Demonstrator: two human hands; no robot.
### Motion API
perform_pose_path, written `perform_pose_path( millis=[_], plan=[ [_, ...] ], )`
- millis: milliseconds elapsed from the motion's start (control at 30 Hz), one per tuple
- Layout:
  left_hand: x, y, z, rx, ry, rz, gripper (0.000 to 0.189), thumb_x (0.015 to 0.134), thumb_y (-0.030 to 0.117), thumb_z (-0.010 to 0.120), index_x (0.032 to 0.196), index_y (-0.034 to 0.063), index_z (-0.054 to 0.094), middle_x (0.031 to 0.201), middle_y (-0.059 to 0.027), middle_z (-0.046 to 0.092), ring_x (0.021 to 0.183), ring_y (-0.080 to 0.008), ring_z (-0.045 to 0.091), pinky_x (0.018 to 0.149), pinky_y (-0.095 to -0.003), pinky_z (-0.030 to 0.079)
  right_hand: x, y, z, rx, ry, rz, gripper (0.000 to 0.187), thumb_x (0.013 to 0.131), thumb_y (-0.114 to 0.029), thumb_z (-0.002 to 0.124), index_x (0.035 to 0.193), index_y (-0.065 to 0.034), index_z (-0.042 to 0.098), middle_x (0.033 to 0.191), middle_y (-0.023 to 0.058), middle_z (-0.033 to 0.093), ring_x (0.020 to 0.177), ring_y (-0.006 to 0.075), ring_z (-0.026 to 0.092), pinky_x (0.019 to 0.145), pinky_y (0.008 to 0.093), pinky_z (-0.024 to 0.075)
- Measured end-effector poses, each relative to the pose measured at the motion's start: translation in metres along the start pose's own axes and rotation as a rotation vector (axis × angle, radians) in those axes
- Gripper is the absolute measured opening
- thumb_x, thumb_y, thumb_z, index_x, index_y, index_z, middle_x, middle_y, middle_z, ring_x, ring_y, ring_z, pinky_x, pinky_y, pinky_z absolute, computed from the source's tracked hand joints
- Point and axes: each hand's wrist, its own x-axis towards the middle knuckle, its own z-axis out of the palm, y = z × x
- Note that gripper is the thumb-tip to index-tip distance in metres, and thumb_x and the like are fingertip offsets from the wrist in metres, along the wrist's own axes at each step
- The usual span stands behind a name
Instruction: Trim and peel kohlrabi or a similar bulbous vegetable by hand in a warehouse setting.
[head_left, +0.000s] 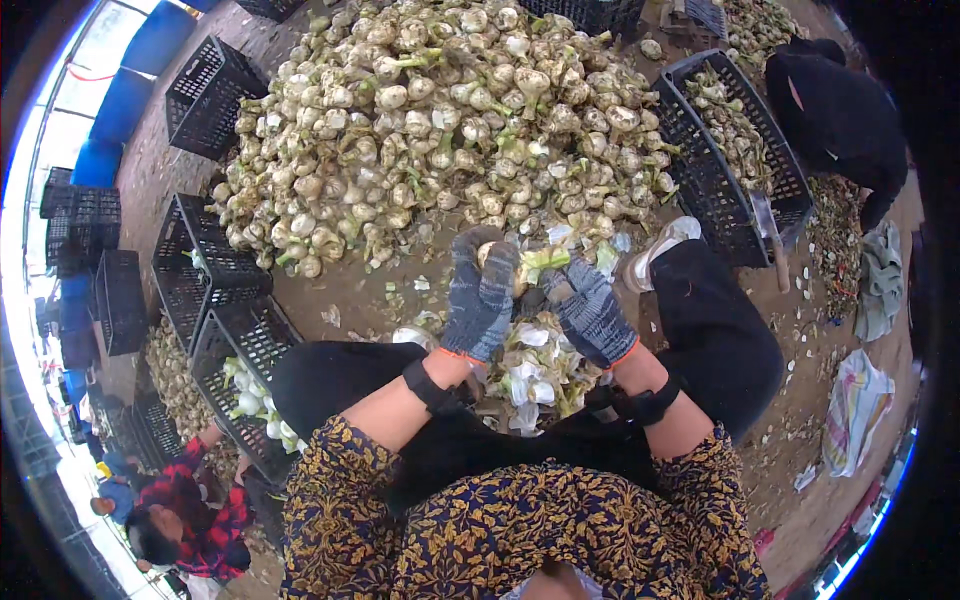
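Observation:
My left hand (480, 292), in a grey knitted glove with an orange cuff, grips a pale bulb (491, 253) that looks like an onion or lily bulb. My right hand (589, 307), gloved alike, has its fingers at the green stem end (551, 259) of that bulb, thumb side towards it. Beneath and between both hands, white and brown peeled skins (534, 371) lie heaped between my legs. A large pile of soil-stained bulbs (450, 127) with short cut stems rises in front of me.
At left, a black plastic crate (251, 352) holds cleaned white bulbs (251, 394). At right, another crate (709, 142) holds bulbs, with a broad-bladed knife (766, 225) at its edge. A person in dark clothes (840, 120) bends beyond it; a person in red plaid (195, 510) works lower left.

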Motion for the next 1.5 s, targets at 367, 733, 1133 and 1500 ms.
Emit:
perform_pose_path(
  millis=[367,733,1133,1500],
  plan=[
    [0.014,-0.017,-0.004,-0.365,-0.180,-0.696,0.047,0.085,0.041,0.035,0.112,0.0038,0.043,0.107,-0.0113,0.047,0.096,-0.0219,0.049,0.081,-0.0307,0.042,0.005,-0.007,0.000,0.033,-0.044,0.450,0.018,0.079,-0.011,0.041,0.084,0.0024,0.052,0.077,0.0205,0.053,0.073,0.0355,0.051,0.065,0.0417,0.0410],
    [0.015,-0.005,-0.010,-0.446,-0.357,-0.656,0.034,0.084,0.037,0.045,0.100,0.0070,0.044,0.087,-0.0067,0.052,0.078,-0.0139,0.053,0.063,-0.0282,0.046,0.001,0.004,-0.006,-0.120,-0.001,0.308,0.023,0.080,-0.017,0.046,0.089,0.0029,0.052,0.084,0.0198,0.054,0.079,0.0348,0.051,0.069,0.0388,0.0409],
    [0.011,-0.020,-0.009,-0.770,-0.287,-0.600,0.031,0.083,0.027,0.048,0.106,0.0049,0.047,0.101,-0.0079,0.054,0.089,-0.0180,0.054,0.076,-0.0313,0.045,0.008,-0.002,-0.007,0.660,0.111,0.691,0.022,0.082,-0.020,0.046,0.090,-0.0011,0.055,0.075,0.0036,0.055,0.063,0.0093,0.047,0.057,0.0233,0.0386],
    [0.022,-0.026,-0.012,-0.725,-0.372,-0.744,0.038,0.084,0.033,0.044,0.114,0.0091,0.041,0.104,-0.0085,0.052,0.087,-0.0204,0.055,0.071,-0.0329,0.049,0.008,0.001,-0.021,-0.021,-0.182,0.434,0.017,0.082,-0.006,0.040,0.091,0.0024,0.051,0.085,0.0198,0.053,0.076,0.0305,0.054,0.067,0.0348,0.0453]
  ],
)
